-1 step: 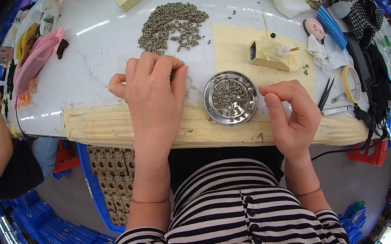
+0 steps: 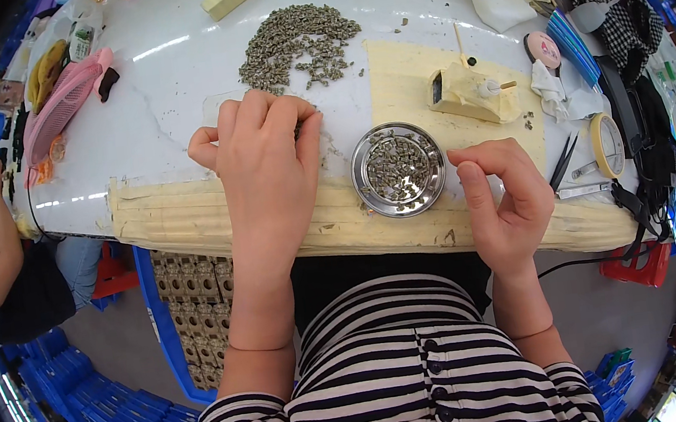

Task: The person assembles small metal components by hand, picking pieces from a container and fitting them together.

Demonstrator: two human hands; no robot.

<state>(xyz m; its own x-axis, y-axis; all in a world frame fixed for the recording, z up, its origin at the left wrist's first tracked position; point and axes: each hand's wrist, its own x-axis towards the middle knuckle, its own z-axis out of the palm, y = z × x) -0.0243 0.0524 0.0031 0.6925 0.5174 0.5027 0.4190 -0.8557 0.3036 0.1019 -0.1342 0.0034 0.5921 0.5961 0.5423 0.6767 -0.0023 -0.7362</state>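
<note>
My left hand (image 2: pixel 263 148) is closed, back upward, over the white table just below a spread pile of small grey metal parts (image 2: pixel 280 45). A bit of grey shows beside its thumb, but what its fingers hold is mostly hidden. To its right a round shiny metal dish (image 2: pixel 363 195) sits partly on the taped table edge, with many of the same small parts (image 2: pixel 398 168) inside. Just right of the dish, my right hand (image 2: pixel 509 198) is closed with thumb and forefinger together. Anything in that pinch is too small or hidden to make out.
A tape-covered block (image 2: pixel 472 97) stands on a yellow sheet (image 2: pixel 397 77). Tweezers (image 2: pixel 564 162) and a tape roll (image 2: pixel 607 146) lie at right; a pink fan-like object (image 2: pixel 64 114) is at left. Below the table is a blue crate (image 2: pixel 148 293) of metal pieces. Another person (image 2: pixel 13 276) sits far left.
</note>
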